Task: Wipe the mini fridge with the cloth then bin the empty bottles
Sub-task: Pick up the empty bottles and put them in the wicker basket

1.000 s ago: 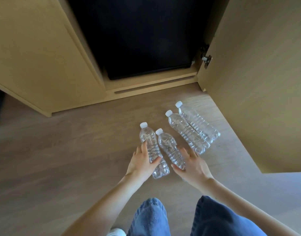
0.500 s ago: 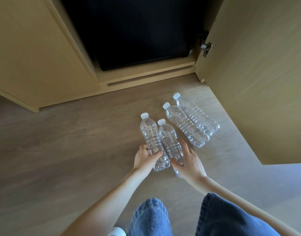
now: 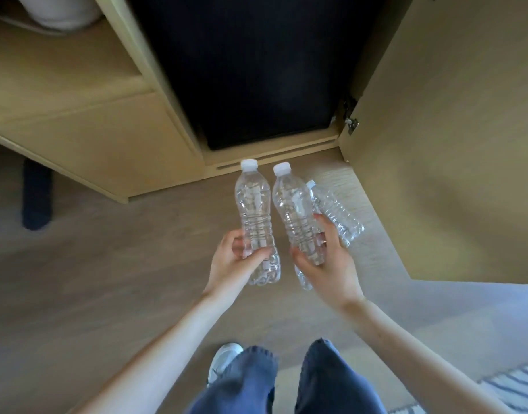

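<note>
A: Both hands are occupied. The left hand (image 3: 236,264) is gripping the left bottle (image 3: 254,216) round its lower half, cap pointing away from the person toward the mini fridge (image 3: 256,70). The right hand (image 3: 325,261) is gripping the right bottle (image 3: 295,213) the same way, low on the body.

B: Both bottles clear of the floor (image 3: 107,264)?

A: Appearing so; they are riding side by side, long axes roughly parallel, caps up near the cabinet base (image 3: 271,162).

B: What is remaining?

A: At least one more bottle on the floor (image 3: 336,218), lying just beyond and right of the right hand, cap toward the fridge, base toward the open cabinet door (image 3: 450,144). A second may be hiding behind the held one; cannot tell.

B: So the right hand is nearer to it.

A: Yes, but its grip is full, so likely a second trip. No bin or cloth is showing in view.
</note>
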The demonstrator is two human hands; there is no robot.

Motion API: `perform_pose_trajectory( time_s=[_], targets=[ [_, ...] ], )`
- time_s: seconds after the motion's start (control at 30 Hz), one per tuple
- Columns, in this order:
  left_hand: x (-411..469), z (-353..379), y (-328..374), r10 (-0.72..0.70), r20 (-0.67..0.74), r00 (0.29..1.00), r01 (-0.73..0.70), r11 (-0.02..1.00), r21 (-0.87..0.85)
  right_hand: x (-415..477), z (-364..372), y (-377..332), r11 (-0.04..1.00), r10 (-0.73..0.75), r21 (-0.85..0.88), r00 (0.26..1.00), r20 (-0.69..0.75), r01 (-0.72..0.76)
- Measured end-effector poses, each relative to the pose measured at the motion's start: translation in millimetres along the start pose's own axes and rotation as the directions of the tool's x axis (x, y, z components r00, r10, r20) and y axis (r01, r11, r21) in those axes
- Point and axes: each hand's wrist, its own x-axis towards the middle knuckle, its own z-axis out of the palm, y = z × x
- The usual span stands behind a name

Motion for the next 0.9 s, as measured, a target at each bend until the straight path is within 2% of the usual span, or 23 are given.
perform_pose_trajectory(
  time_s=[0.23, 0.5, 0.7, 0.9],
  targets=[
    [-128.4, -70.6, 180.3, 0.024, -0.019, 1.000, -0.024, 0.999, -0.025, -74.2, -92.7, -180.9, 0.997, 0.028, 0.079, 0.989, -0.148, -0.016],
    [-312.7, -124.2, 365.9, 0.044, 0.060, 0.997, -0.040, 0.996, -0.074, -203.5, -225.6, -367.4, 0.996, 0.069, 0.064, 0.988, -0.136, -0.061],
    [-419.8, -137.9, 439.0, 0.095, 0.082, 0.992, -0.084, 0.988, -0.127, -283.2, -291.9, -427.1, 0.995, 0.062, 0.091, 0.973, -0.223, -0.043],
    [-469.9, -146.6, 477.5, 0.149, 0.133, 0.980, -0.140, 0.987, -0.078, -321.1, -333.7, -459.9, 0.994, -0.020, 0.100, 0.956, -0.293, 0.051]
  ],
)
